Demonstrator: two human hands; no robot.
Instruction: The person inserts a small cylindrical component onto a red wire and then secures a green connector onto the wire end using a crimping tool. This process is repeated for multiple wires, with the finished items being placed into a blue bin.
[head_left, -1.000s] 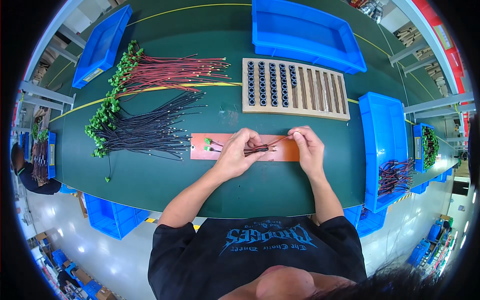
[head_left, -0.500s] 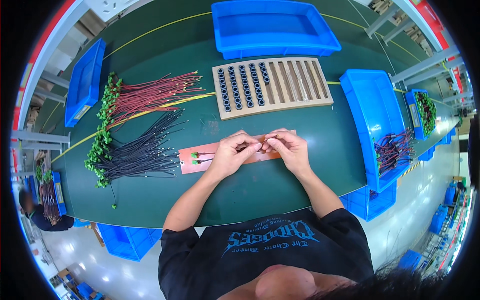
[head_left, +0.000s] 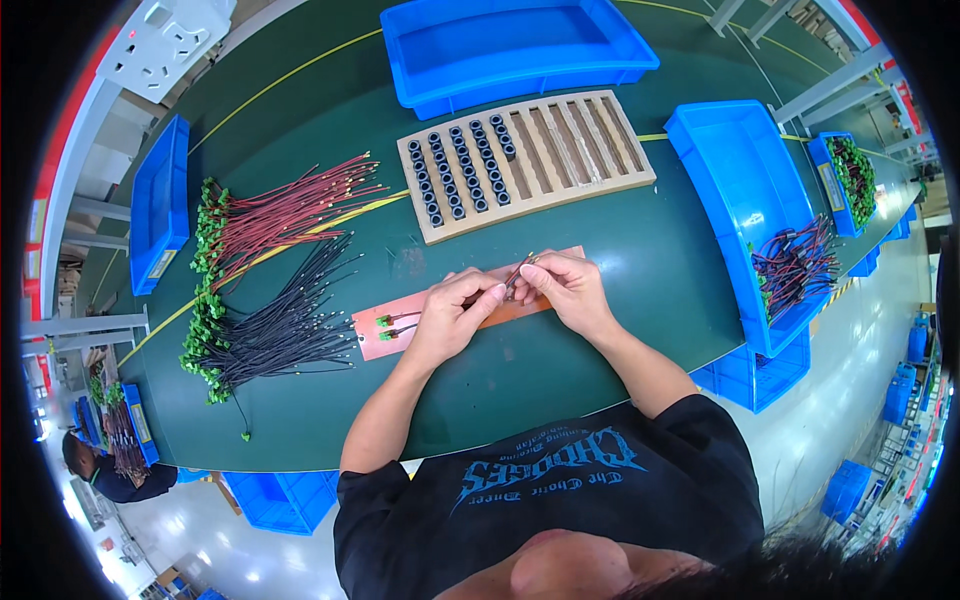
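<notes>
Wires (head_left: 405,317) are pinched by left hand (head_left: 452,312) and right hand (head_left: 570,290), aligned left-to-right; green connectors (head_left: 383,321) are positioned nearer the left.

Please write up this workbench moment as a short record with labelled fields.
Left hand: pinching thin wires above the board
Right hand: pinching the wires close beside the left hand
Board: orange strip on the green table, two green connectors at its left end
Table left: red wires lying beyond black wires
Beyond board: wooden rack, black rings in its left slots
Table right: blue bin holding wire assemblies
Unclear: fine detail between fingertips
</notes>
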